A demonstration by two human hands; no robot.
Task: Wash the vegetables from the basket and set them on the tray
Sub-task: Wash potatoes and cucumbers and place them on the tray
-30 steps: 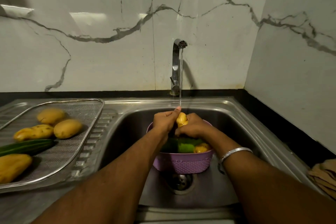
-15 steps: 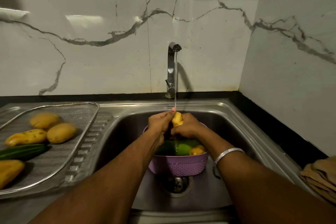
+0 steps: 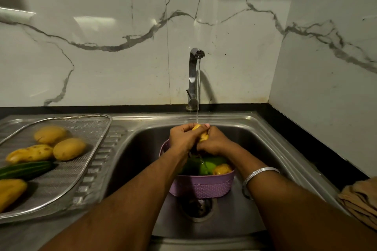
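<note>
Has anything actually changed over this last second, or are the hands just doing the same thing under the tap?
Little has changed. The left hand and right hand keep gripping the same potato under the running water, their fingers shifting slightly round it as they rub. Nothing was picked up or let go. The purple basket in the sink and the vegetables on the mesh tray stayed put.

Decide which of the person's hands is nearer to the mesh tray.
Left. The left hand grips the potato on the side facing the tray; the right hand grips it on the far side.
</note>
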